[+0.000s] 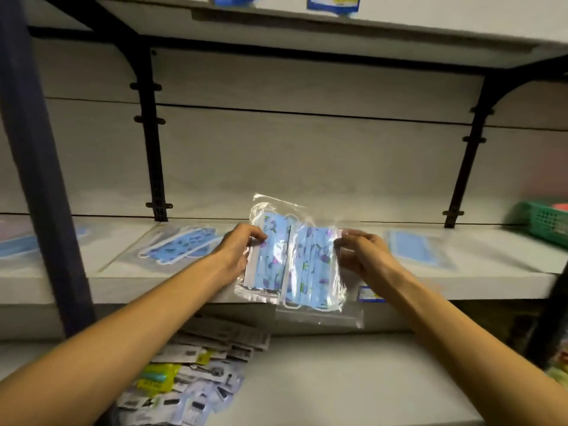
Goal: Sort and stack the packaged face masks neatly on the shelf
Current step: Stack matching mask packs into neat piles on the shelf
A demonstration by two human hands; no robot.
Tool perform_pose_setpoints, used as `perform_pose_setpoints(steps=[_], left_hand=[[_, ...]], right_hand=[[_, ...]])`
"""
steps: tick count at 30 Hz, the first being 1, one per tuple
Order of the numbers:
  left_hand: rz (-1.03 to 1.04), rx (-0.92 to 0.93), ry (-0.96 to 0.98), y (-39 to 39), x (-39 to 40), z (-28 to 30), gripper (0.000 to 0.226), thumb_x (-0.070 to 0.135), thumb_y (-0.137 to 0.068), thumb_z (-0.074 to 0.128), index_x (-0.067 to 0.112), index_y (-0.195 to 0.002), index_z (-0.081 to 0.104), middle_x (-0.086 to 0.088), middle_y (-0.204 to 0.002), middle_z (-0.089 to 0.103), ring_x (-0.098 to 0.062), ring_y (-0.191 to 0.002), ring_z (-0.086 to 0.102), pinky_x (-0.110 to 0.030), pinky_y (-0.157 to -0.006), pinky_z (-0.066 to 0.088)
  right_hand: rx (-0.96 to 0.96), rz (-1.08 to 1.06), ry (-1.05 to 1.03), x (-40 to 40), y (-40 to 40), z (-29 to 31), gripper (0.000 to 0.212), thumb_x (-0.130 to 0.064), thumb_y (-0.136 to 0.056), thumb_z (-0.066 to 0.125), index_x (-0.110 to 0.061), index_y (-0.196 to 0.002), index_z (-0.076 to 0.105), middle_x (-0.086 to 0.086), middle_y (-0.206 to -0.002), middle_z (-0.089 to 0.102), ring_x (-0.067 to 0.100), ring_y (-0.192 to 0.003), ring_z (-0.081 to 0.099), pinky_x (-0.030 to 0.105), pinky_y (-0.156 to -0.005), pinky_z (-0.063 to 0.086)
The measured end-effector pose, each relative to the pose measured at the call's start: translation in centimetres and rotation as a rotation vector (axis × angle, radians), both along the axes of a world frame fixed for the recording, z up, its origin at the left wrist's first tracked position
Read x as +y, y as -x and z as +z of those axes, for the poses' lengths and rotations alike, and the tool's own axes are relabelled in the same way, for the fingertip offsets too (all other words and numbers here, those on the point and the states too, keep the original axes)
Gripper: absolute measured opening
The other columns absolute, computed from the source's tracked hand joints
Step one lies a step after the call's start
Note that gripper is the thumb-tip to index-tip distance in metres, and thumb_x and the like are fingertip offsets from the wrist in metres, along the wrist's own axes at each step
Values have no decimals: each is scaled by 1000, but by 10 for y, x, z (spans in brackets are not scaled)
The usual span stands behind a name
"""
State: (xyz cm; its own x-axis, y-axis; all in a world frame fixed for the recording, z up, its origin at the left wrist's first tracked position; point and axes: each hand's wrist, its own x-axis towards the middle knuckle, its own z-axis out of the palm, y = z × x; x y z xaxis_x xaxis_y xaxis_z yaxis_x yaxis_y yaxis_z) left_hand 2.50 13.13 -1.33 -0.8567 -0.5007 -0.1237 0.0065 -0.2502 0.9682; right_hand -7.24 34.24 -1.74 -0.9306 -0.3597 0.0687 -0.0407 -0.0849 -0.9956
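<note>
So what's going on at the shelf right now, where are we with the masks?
A person holds two clear packets of patterned blue masks in front of the middle shelf, the left hand gripping the left edge and the right hand pinching the right. The two packets overlap. Another patterned packet lies flat on the shelf to the left and a plain blue packet to the right, so nothing is stacked yet.

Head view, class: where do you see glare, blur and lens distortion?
Head view: glare glints off the clear bags of the patterned mask packs held by the left hand and right hand; the green basket and frame edges are blurred; the wide lens bows the shelf and uprights.
</note>
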Motion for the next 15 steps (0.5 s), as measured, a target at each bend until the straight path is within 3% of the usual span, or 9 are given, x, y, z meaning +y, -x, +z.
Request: perform_pose_setpoints(steps=[1,3,5,7,10,13,15], left_hand=[[17,-17,14,9,1,1,14,1,-85,53,1,-96,62,-11,-88,59,-27,-83,62,-45,-87,55],[58,-24,32,29,0,4,25,-2,-86,49,-5,-107,61,-19,-101,64,-35,-94,66,-51,-95,54],[98,-53,41,46,-2,7,36,-5,-86,45,-12,-119,58,-26,-117,66,-41,-109,66,-60,-100,49],[129,-85,53,60,-3,11,43,-7,-88,42,-13,-128,54,-31,-124,64,-44,-112,65,-59,-98,51],[150,-90,47,80,-1,11,44,-8,-90,38,-11,-131,52,-29,-125,64,-43,-111,66,-56,-97,51],[113,-118,91,99,7,7,43,-5,-91,38,-12,-131,52,-30,-126,64,-42,-114,66,-55,-102,50],[75,-146,173,111,11,5,40,0,-92,45,-12,-129,55,-30,-125,64,-40,-112,67,-51,-101,52]], right_hand=[[-1,-13,6,3,13,4,22,3,-95,52,4,-112,65,22,-100,73,35,-85,68,40,-76,61],[16,-15,19,13,39,14,24,5,-95,48,7,-113,63,24,-103,71,39,-91,67,42,-83,58],[17,-22,41,28,66,25,18,4,-93,49,3,-102,64,17,-84,70,28,-74,68,30,-68,57],[-65,-25,53,44,93,33,11,0,-93,49,-2,-93,59,12,-66,59,18,-54,57,21,-52,48],[-168,-1,39,62,126,34,18,-3,-97,42,-1,-89,58,8,-59,61,14,-48,59,17,-43,48],[-249,38,113,65,143,25,22,-1,-100,37,0,-94,58,6,-58,66,14,-48,64,20,-47,53],[-261,59,145,59,150,19,23,0,-99,36,3,-106,58,15,-78,72,20,-64,69,27,-62,58]])
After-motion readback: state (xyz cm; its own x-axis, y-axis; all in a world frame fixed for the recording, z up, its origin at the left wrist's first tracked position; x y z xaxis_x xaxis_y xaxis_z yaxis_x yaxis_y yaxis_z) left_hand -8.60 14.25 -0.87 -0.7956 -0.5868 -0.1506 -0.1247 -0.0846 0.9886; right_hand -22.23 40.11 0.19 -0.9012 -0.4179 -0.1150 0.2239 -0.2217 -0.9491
